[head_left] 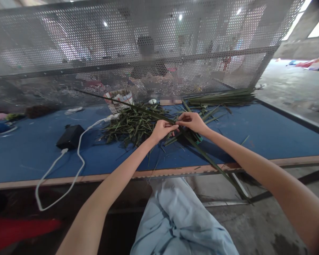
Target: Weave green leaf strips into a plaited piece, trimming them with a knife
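- Head view: leaf pile (133, 124) and black box (70, 136) sit on the blue table (42, 156).
- A holey metal screen (108, 42) stands behind.
- Left hand (161, 130) and right hand (193, 121) pinch a long leaf (204, 153) above the table.

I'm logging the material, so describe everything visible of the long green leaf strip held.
The long green leaf strip looks narrow and plant-like, tapering to a dark tip at upper left. It slants over the pile of cut leaves; the left grip and right grip pinch it partway along, hiding whether it is one piece. Its lower end hangs past the blue table.
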The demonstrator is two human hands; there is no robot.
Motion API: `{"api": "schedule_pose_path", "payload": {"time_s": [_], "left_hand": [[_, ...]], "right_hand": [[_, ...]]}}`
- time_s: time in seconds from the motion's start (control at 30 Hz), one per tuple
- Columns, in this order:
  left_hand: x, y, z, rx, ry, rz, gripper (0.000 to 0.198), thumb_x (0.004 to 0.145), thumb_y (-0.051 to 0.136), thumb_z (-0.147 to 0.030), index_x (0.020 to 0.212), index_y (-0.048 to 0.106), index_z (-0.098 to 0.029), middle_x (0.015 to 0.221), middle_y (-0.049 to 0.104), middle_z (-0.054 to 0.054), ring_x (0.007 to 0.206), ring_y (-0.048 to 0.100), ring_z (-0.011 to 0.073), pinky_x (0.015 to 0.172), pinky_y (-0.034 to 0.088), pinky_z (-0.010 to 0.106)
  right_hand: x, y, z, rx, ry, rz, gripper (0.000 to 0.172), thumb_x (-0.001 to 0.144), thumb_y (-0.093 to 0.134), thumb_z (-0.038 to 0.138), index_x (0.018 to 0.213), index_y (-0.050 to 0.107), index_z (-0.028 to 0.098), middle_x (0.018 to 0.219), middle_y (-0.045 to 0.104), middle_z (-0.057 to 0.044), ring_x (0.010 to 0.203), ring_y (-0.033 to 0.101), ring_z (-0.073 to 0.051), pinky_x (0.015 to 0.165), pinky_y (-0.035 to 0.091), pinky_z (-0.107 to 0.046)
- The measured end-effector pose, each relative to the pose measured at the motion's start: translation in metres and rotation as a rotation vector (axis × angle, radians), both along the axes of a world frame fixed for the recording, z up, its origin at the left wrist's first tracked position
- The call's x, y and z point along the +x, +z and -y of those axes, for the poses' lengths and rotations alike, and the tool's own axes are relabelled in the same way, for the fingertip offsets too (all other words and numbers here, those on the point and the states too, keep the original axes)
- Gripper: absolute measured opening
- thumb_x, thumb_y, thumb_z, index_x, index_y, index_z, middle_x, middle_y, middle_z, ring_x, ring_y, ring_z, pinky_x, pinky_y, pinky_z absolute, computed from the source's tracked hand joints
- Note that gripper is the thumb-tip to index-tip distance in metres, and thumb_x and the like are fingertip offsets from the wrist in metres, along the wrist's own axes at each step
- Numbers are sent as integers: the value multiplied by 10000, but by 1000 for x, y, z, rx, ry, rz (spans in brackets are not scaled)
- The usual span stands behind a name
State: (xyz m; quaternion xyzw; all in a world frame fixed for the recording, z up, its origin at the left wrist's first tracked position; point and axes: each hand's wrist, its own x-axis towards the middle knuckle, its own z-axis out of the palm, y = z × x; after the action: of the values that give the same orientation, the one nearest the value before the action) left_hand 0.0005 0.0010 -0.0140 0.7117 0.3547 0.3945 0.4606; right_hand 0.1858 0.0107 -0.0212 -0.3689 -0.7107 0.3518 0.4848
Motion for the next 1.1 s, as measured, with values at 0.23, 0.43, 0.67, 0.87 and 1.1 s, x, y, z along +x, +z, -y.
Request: {"api": "schedule_pose_path", "payload": {"time_s": [0.23,0.43,0.67,0.87,1.1], "left_hand": [[1,4,3,-9,59,38,248,731,750,-340,700,725,-95,615,701,68,422,536,97,460,435,220],[1,5,2,-9,107,4,210,769,656,-234,601,680,-110,518,635,27,388,487,76,416,358,197],[-1,-8,-8,77,-93,-92,211,710,502,-142,598,680,-124,536,625,18,409,490,87,431,367,199],[-3,-15,-15,44,29,-182,166,648,455,-119,518,554,-145,423,526,-26,368,455,94,401,311,196],[-5,-12,-11,89,17,-155,116,616,476,-101,526,539,-139,454,519,-36,397,441,86,437,337,197]], "right_hand": [[2,3,2,-13,21,5,321,713,732,462,759,706,145,674,661,-35,585,568,-131,561,457,-267],[-4,11,16,72,13,-36,382,843,611,517,785,688,147,574,585,-1,522,527,-107,518,429,-246],[-15,8,27,-34,287,80,416,816,666,466,1093,623,160,546,576,43,449,521,-102,454,426,-227],[-16,3,23,-20,342,101,427,784,699,438,1108,580,186,694,655,11,563,605,-127,549,499,-252],[-18,0,23,52,303,128,358,759,710,451,976,616,183,796,679,-30,709,634,-163,663,510,-283]]}}
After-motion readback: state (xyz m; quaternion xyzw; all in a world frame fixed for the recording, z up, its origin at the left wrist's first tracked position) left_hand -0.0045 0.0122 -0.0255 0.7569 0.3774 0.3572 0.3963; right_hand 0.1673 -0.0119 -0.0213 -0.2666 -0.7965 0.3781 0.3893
